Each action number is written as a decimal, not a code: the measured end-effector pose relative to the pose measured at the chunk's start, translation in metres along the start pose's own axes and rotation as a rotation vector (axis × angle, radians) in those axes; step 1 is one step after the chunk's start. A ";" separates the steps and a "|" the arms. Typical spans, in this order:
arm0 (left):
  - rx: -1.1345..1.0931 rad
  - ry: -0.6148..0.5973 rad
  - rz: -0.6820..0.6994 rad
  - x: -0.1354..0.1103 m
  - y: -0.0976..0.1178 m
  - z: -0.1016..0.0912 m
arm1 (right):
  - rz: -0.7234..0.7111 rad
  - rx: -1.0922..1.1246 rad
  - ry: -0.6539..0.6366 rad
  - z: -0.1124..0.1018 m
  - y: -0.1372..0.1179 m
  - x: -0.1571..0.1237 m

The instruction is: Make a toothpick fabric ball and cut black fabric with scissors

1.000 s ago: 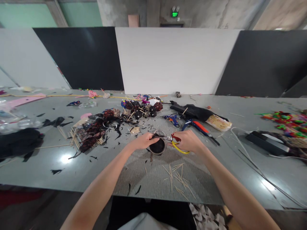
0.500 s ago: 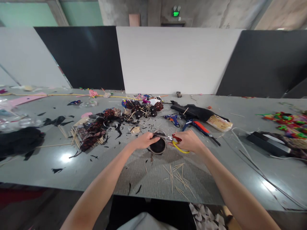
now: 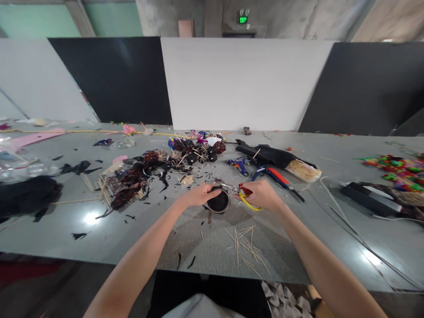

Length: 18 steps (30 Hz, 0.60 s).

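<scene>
The left hand (image 3: 200, 194) pinches a round piece (image 3: 218, 202) at its ten o'clock, thumb over the rim, and the right hand (image 3: 260, 194), at three o'clock, grips the scissors (image 3: 244, 191). From here I can't tell whether the piece touches the worktop (image 3: 109, 236). The blades lie across its far edge near twelve, uncomfortably close to that thumb: a slip, or the piece turning in the pinch, could nick it. A blade biting too deep could mar the rim.

Counting: one round piece, one pair of scissors; two apparent glue guns, at one (image 3: 240, 167) and two o'clock; two dark strips (image 3: 191, 262) at seven. The loose sticks (image 3: 236, 245) at five exceed ten, too crossed to number.
</scene>
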State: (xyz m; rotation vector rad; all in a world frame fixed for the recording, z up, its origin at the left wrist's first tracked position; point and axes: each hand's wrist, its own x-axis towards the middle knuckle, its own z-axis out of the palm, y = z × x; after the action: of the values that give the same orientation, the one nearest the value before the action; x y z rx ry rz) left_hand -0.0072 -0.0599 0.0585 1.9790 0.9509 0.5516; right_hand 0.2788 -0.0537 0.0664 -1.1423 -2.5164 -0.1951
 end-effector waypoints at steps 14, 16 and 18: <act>-0.096 0.113 0.031 0.003 -0.004 0.002 | 0.414 -0.006 -0.150 0.007 0.004 0.007; -0.088 0.141 0.031 0.002 0.000 0.002 | 0.441 0.009 -0.132 0.005 0.002 0.008; -0.085 0.178 0.026 0.002 0.003 0.001 | 0.434 -0.019 -0.110 0.003 0.000 0.008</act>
State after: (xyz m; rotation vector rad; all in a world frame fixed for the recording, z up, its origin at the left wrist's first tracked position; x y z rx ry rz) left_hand -0.0044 -0.0600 0.0601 1.8919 0.9935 0.7807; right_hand 0.2732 -0.0469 0.0665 -1.7102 -2.2875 -0.0405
